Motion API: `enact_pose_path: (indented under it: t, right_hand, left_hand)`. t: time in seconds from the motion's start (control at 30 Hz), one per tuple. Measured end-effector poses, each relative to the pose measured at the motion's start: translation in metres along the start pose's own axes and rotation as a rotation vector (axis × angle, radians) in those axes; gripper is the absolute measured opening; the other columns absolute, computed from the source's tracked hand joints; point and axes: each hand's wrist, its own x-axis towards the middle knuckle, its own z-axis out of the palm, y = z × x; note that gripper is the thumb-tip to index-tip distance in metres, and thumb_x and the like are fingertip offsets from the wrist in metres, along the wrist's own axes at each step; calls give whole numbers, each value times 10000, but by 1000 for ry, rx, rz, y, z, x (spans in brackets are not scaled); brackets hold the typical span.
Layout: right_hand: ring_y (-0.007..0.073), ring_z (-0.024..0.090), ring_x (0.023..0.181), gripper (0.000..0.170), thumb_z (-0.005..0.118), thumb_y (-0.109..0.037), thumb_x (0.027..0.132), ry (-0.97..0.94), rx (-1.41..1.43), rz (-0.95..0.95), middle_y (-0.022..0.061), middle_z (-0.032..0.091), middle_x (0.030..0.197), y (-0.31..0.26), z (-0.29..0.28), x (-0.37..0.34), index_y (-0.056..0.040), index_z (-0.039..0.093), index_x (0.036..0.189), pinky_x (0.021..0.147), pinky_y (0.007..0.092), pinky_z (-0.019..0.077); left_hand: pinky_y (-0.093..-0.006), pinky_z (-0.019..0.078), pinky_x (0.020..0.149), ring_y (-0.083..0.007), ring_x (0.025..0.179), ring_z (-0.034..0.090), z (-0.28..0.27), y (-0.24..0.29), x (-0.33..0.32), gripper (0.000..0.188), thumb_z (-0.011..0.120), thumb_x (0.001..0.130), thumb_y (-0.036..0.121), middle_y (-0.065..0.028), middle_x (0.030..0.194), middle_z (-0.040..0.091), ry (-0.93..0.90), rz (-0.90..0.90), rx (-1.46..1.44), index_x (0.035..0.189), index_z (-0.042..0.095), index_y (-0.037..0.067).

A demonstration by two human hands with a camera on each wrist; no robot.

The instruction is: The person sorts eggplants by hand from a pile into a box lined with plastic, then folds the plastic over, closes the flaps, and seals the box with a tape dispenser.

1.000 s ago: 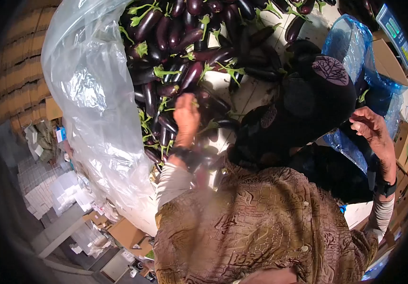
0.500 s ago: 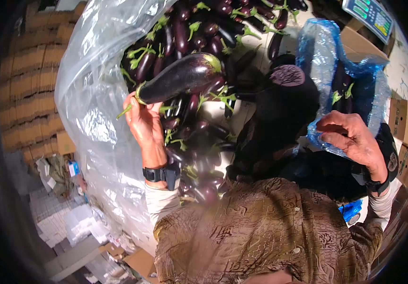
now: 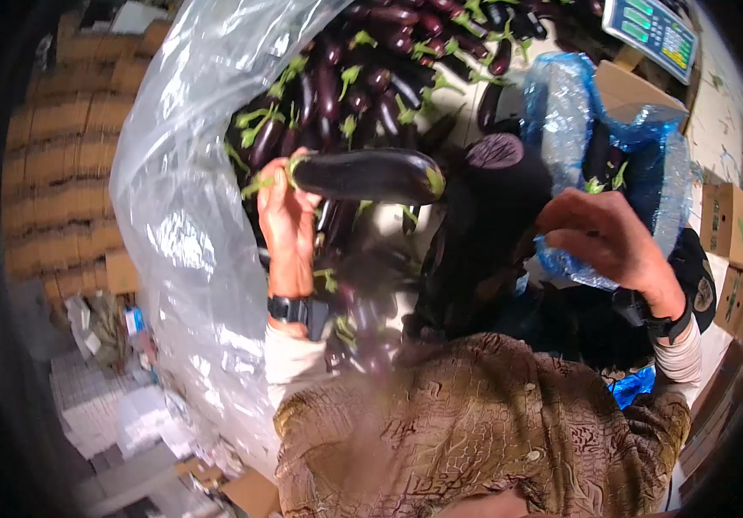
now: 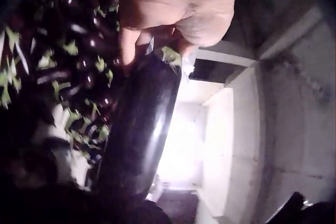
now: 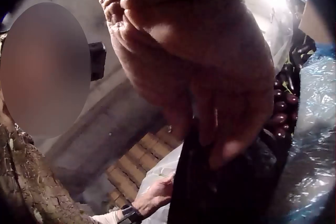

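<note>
In the head view my left hand [image 3: 287, 220] pinches the green stem of a large dark eggplant [image 3: 367, 176]. The eggplant lies nearly level above the pile of eggplants [image 3: 328, 86], its body pointing right. In the left wrist view the same eggplant [image 4: 139, 129] hangs from the fingers, its lower end in shadow. My right hand [image 3: 609, 235] hovers with loosely bent fingers in front of a blue plastic liner [image 3: 557, 104]. In the right wrist view the fingers hang over black cloth [image 5: 226, 192], and nothing shows in their grasp.
Clear plastic sheeting [image 3: 182, 216] borders the pile on the left. The blue liner sits in a cardboard box [image 3: 639, 91] with some eggplants inside. A digital scale [image 3: 652, 34] stands at the back right. Black cloth with a round purple patch [image 3: 495, 151] rises between both hands.
My left hand was down at the pile, then lifted the eggplant by its stem. The eggplant has swung from sloping to nearly level. My right hand has shifted left.
</note>
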Motion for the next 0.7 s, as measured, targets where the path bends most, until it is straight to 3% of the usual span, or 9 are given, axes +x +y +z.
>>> enact_pose_path:
  t: [0.07,0.17,0.27,0.3,0.37,0.5,0.57,0.6,0.7]
  right_hand:
    - [116,637,855,153,650,-80,929,13,37,42,75,688,921,11,-2,-1,19,632,1045,770,273,508]
    - [103,612,808,133,612,-98,945,-37,-28,192,36,649,885,27,-20,5,0,626,1035,733,262,498]
    - [96,591,781,188,641,-203,955,7,-49,232,2,631,872,43,-35,11,-28,630,1025,708,242,477]
    - [95,589,781,218,646,-240,954,12,-70,264,2,631,879,51,-39,14,-36,629,1028,706,241,474]
    - [87,575,774,286,647,-320,955,23,-104,285,-4,625,891,65,-46,20,-49,622,1044,713,249,478]
    - [64,547,762,315,654,-319,948,-6,-124,262,-17,628,912,82,-50,30,-37,618,1083,740,255,485]
    - [58,550,765,310,653,-285,949,2,-98,222,-16,636,935,78,-40,31,-28,616,1118,750,244,483]
    - [52,553,767,311,653,-251,949,17,-66,178,-15,644,959,77,-36,34,-20,613,1153,760,234,480]
    - [66,572,866,322,617,-125,948,-78,-103,264,7,648,1042,92,-49,40,-8,588,1247,836,240,473]
  left_hand:
    - [-384,573,778,-227,1002,658,-20,14,-7,148,563,994,194,-167,1167,659,-48,-32,253,1090,573,83]
    - [-318,537,826,-188,978,655,-51,23,-42,148,547,1005,204,-134,1137,675,-38,-222,589,1088,566,83]
    - [-292,507,847,-171,946,648,-131,-11,-87,85,570,972,141,-79,1080,700,-173,-283,851,1044,577,96]
    - [-307,481,916,-197,992,636,-136,-18,-109,74,556,947,90,-92,1017,686,-67,-405,915,1008,559,49]
    - [-299,480,887,-180,937,636,-191,-50,-153,98,556,911,32,-94,958,690,-72,-451,1031,1008,562,19]
    - [-329,512,842,-232,909,660,-263,-90,-229,155,584,901,128,-117,924,697,-58,-568,1273,1041,579,59]
    - [-378,521,839,-283,928,671,-293,-101,-250,237,631,878,213,-132,964,700,34,-844,1461,1085,616,99]
    - [-378,521,839,-283,928,671,-292,-98,-247,237,631,878,213,-132,964,700,40,-844,1454,1085,616,99]
    - [-411,530,868,-328,977,686,-299,-92,-222,294,643,855,228,-149,1009,717,-247,-890,1315,1126,676,117]
